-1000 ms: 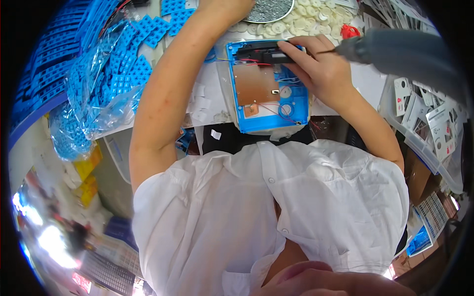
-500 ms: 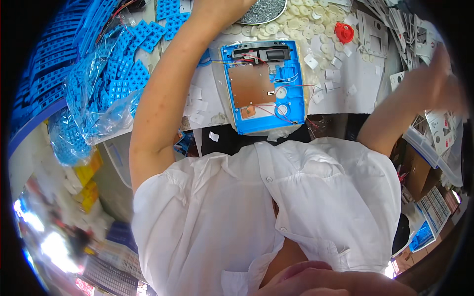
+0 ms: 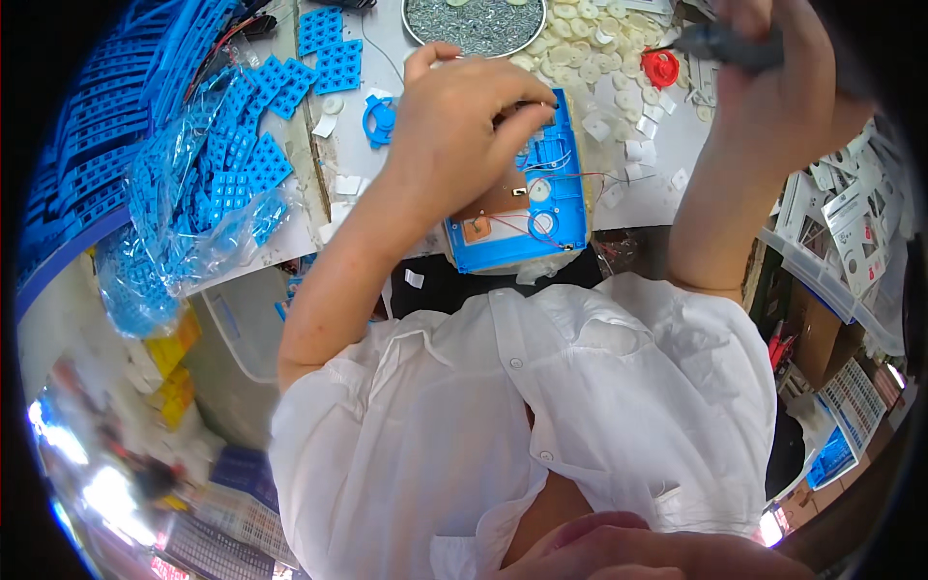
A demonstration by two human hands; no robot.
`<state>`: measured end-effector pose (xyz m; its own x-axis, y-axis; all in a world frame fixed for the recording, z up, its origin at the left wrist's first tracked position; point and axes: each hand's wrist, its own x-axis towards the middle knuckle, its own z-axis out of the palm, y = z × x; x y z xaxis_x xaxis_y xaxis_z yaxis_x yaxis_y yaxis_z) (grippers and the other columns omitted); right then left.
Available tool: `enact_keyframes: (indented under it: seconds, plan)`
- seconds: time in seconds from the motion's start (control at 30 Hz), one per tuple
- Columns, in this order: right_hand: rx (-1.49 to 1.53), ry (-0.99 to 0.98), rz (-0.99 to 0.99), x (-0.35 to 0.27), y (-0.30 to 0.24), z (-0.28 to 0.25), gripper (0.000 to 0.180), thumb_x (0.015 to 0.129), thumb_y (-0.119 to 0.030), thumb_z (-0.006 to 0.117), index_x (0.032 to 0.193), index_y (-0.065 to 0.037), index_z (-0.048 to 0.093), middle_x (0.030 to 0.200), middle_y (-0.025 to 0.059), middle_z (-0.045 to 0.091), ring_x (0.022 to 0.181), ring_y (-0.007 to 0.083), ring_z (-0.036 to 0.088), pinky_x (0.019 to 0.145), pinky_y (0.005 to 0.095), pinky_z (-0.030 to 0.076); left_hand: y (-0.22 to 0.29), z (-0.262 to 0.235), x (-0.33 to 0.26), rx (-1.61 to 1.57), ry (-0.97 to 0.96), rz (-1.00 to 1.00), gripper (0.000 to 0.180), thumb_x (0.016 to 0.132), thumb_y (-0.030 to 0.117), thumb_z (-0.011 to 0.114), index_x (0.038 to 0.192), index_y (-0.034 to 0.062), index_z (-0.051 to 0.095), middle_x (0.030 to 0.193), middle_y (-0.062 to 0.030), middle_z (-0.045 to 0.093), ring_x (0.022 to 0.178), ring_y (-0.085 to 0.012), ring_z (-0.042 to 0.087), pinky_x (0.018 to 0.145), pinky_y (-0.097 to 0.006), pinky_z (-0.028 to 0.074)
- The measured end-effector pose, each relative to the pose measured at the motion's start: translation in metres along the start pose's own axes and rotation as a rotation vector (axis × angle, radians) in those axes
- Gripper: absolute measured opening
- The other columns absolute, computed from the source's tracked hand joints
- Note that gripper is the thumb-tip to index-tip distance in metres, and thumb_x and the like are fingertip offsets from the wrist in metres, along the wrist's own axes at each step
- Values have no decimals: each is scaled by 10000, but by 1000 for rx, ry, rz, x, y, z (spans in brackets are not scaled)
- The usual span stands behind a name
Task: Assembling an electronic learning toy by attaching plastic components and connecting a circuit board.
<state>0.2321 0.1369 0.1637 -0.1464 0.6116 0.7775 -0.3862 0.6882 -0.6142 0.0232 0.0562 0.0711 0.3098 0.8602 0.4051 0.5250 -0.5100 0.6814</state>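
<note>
My left hand point(image 3: 469, 126) reaches over the upper part of a blue plastic casing point(image 3: 570, 188) lying open on the table. Its thumb and index finger close together at the casing's upper right; whatever sits between them is hidden. Beneath that hand, a brown circuit board point(image 3: 498, 198) shows only in part, with thin red and white wires running across the casing. At the upper right my right hand point(image 3: 797, 97), blurred, grips a dark grey electric screwdriver point(image 3: 730, 46), whose thin bit points left above a red plastic ring point(image 3: 660, 69).
A round metal dish point(image 3: 414, 34) of small screws stands at the back, beside many cream discs point(image 3: 580, 58). Blue keypads point(image 3: 338, 66) and a bag of blue parts point(image 3: 159, 203) lie left. Right is a clear bin point(image 3: 851, 324) of white panels.
My left hand has come back from the metal dish to the casing. My right hand has swung inward from the far right, and the screwdriver now shows in it.
</note>
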Motion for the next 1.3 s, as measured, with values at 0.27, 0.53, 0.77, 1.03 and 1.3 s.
enact_keyframes:
  seconds: [0.27,0.53,0.77,1.03,1.3]
  plan:
    - [561,111,305,-52,-2,30,837,898,-74,773,1579,-157,292,847,71,573,593,195,623,519,363,520,15,18,-13,-114,96,-38,34,839,153,767,867,136,758,804,20,719,775,-162,664,987,-424,356]
    - [444,227,538,-52,-27,47,766,920,-78,761,1535,-226,330,857,75,562,638,228,631,636,411,536,13,16,-15,-142,74,-65,107,783,163,813,834,129,727,784,21,685,777,-175,645,959,-412,354]
    - [94,86,382,-40,-1,32,596,887,-57,698,1400,-73,394,844,82,585,675,179,607,662,329,519,13,11,-10,201,117,-9,233,763,238,849,950,150,741,959,28,699,937,-171,641,1003,-465,330]
    - [81,101,562,-67,40,24,377,878,-25,671,1153,-47,414,749,49,571,591,102,545,534,249,459,-4,26,-27,301,66,-8,201,806,228,824,981,156,756,995,38,713,982,-180,642,1046,-524,308]
    - [85,6,577,-86,57,21,290,884,-5,664,1012,-68,411,764,44,545,610,103,531,549,262,460,-6,29,-27,288,70,-17,215,778,232,828,965,152,759,965,52,690,1003,-165,618,1079,-554,273]
